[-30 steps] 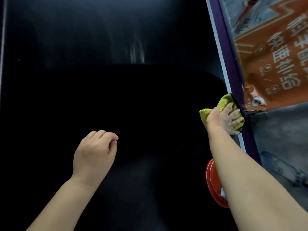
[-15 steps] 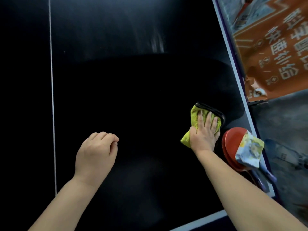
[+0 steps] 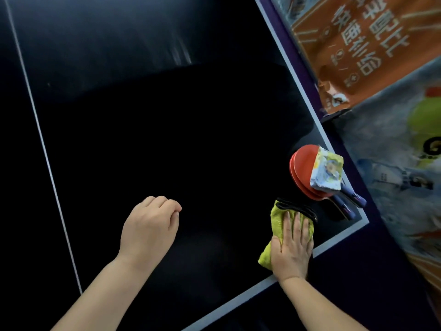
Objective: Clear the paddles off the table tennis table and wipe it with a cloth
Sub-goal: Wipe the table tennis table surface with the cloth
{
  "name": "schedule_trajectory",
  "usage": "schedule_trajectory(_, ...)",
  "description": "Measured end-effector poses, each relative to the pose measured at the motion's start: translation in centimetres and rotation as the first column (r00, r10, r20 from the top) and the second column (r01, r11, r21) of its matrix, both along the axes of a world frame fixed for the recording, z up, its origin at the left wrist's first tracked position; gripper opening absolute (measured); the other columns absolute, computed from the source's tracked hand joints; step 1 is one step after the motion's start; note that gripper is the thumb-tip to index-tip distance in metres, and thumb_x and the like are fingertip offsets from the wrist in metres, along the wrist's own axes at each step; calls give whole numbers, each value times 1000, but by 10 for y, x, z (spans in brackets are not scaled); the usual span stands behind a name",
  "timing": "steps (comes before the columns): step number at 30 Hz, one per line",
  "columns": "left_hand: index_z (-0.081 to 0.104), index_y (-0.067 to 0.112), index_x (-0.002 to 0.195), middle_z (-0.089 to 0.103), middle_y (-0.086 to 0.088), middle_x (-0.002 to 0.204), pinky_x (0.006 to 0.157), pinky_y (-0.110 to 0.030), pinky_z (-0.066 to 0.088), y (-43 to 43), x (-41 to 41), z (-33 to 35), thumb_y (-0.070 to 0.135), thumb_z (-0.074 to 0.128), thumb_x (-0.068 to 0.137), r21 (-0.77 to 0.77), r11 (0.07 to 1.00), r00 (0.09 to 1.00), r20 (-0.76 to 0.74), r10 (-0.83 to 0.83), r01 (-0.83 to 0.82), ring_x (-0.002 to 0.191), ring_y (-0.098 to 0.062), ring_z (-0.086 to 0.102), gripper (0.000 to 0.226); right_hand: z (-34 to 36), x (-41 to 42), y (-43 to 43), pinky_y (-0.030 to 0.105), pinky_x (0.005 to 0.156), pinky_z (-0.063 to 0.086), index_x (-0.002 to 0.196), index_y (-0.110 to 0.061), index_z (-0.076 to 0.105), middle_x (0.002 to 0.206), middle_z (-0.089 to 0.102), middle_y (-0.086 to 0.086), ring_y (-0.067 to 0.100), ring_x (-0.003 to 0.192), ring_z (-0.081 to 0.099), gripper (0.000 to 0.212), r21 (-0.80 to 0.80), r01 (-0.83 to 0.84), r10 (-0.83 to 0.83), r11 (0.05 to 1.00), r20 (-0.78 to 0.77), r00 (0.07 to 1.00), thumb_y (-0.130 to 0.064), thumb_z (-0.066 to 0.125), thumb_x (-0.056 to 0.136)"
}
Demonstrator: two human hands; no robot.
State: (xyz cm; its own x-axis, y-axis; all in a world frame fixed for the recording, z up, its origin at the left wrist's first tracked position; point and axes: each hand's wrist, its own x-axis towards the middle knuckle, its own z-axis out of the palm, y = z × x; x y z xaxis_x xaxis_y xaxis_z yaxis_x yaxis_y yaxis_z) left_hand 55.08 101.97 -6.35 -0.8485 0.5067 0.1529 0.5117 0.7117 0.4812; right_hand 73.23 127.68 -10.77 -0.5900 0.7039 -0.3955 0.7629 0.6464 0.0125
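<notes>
Right hand (image 3: 292, 250) flat, fingers straight, pressing yellow-green cloth (image 3: 279, 219) onto dark table (image 3: 167, 127) near its white-edged corner. Left hand (image 3: 149, 229) loosely curled on the surface, holding nothing. Stacked red paddles (image 3: 301, 172) just beyond cloth, small printed packet (image 3: 327, 172) on top.

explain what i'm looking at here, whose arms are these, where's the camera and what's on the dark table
No machine here: these are a person's two bare arms. Every picture comes from one wide-angle camera worn on the person's head, looking forward and down. The dark surface with white lines is a table tennis table. The right hand lies flat on a yellow-green cloth, pressing it onto the table near the corner. The left hand is loosely curled over the table and holds nothing. Beyond the cloth, by the table's edge, lie red paddles stacked together, with a small printed packet on top of them.
</notes>
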Motion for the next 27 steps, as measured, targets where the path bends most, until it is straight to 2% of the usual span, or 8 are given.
schedule_trajectory(2,70,13,78,63,6,71,59,-26,49,10,-2,-2,16,47,82,-3,1000,1000,5,-2,2,67,-16,58,23,-1,-9,-7,47,119,-4,146,-33,-18,164,-8,1,20,149,-12,78,20,97,-97,995,-14,995,-56,6,76)
schedule_trajectory(4,69,13,78,63,6,71,60,-26,48,22,-4,-4,17,46,83,-5,1000,1000,18,10,-10,67,-16,58,24,-3,-30,-14,53,116,4,151,-28,-8,164,-4,10,29,149,-7,81,32,145,-145,989,-5,989,-57,8,77)
schedule_trajectory(6,69,14,79,63,6,72,62,-26,46,35,-8,-6,18,45,83,-12,999,999,32,31,-31,68,-16,58,25,-5,-58,-18,55,115,6,155,-22,-4,163,-8,15,35,148,-10,85,11,169,-170,986,46,984,-57,12,80)
schedule_trajectory(10,69,13,79,63,5,72,63,-27,46,62,-19,-11,18,44,84,-36,998,998,40,51,-49,68,-17,58,26,-10,-135,-17,57,115,1,156,-20,-6,161,-16,15,36,147,-18,79,-51,103,-105,993,-41,994,-55,22,90)
schedule_trajectory(14,69,13,79,63,5,73,62,-29,48,92,-38,-16,19,45,84,-66,995,996,37,79,-77,68,-18,58,25,-13,-227,15,58,115,-2,156,-21,-3,162,-16,12,35,147,-19,78,-81,105,-116,991,-140,983,-51,36,96)
schedule_trajectory(19,69,13,81,62,5,73,60,-32,49,125,-57,-24,18,45,84,-84,985,986,52,156,-152,68,-19,57,24,-14,-334,66,61,113,-5,156,-20,3,163,-11,12,35,147,-17,74,-113,65,-91,991,-244,966,-48,36,97)
schedule_trajectory(24,68,16,81,62,8,74,60,-27,47,142,-57,-29,19,46,83,-124,958,958,99,270,-257,70,-17,57,23,-9,-427,95,62,113,-8,156,-18,-1,162,-16,15,37,146,-21,71,-154,32,-70,988,-248,966,-46,30,99)
schedule_trajectory(27,68,17,81,62,9,75,61,-26,46,140,-47,-29,20,46,84,-151,945,945,114,307,-289,71,-15,57,23,-10,-450,98,63,113,-9,157,-19,-3,161,-17,16,39,146,-21,72,-126,-87,57,988,-228,972,-43,31,98)
